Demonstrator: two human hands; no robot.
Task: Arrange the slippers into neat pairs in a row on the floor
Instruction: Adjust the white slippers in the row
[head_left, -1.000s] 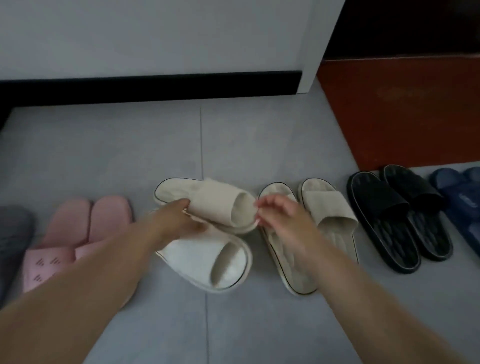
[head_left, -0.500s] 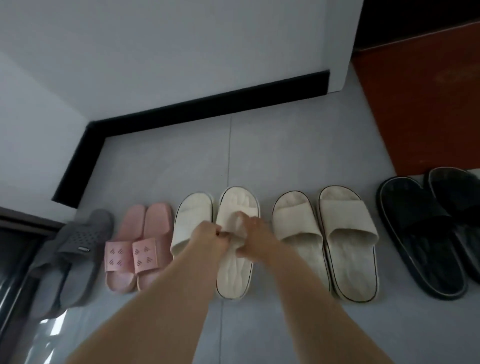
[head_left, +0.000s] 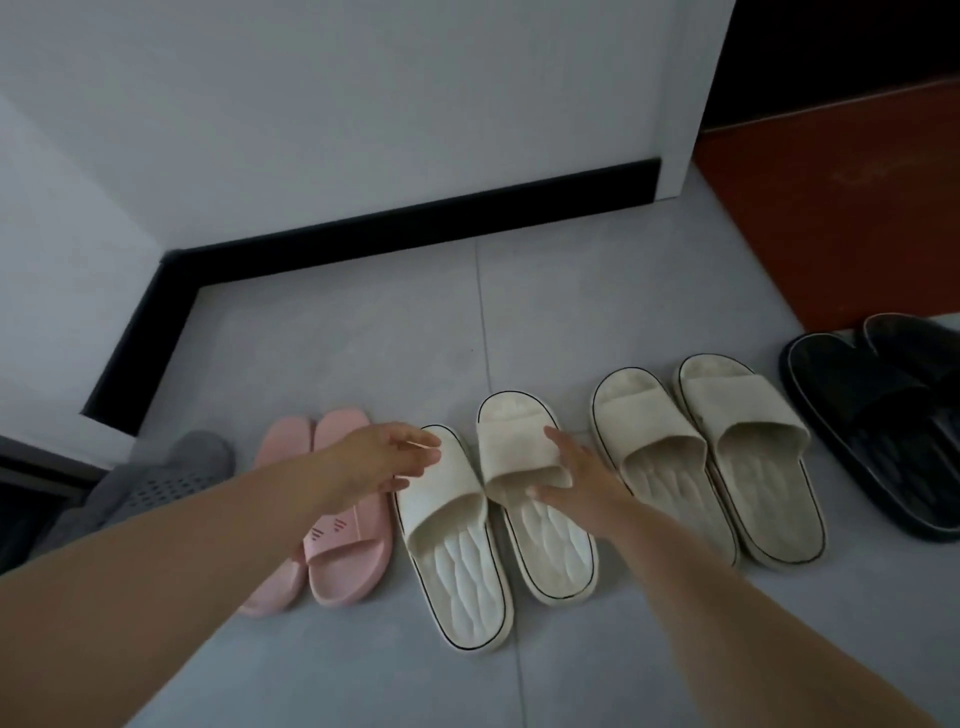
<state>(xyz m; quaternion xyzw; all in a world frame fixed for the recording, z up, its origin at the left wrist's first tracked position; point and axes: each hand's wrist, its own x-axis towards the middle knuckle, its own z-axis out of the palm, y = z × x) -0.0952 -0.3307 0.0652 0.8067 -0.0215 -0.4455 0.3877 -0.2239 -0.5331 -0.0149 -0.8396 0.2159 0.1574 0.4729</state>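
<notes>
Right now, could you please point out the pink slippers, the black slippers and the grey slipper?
pink slippers (head_left: 337, 540): head view, on the right one's strap.
black slippers (head_left: 872, 408): head view, on the left one's strap.
grey slipper (head_left: 169, 484): head view, on its perforated upper.

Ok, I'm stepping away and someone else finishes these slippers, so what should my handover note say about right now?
Left hand: open, fingers at the strap of the left white slipper.
Right hand: open, fingers flat against the strap of the right white slipper.
Done: grey pair, pink pair, beige pair and black pair lie side by side in the row.
Left: the white two touch but sit staggered; even them up.
</notes>
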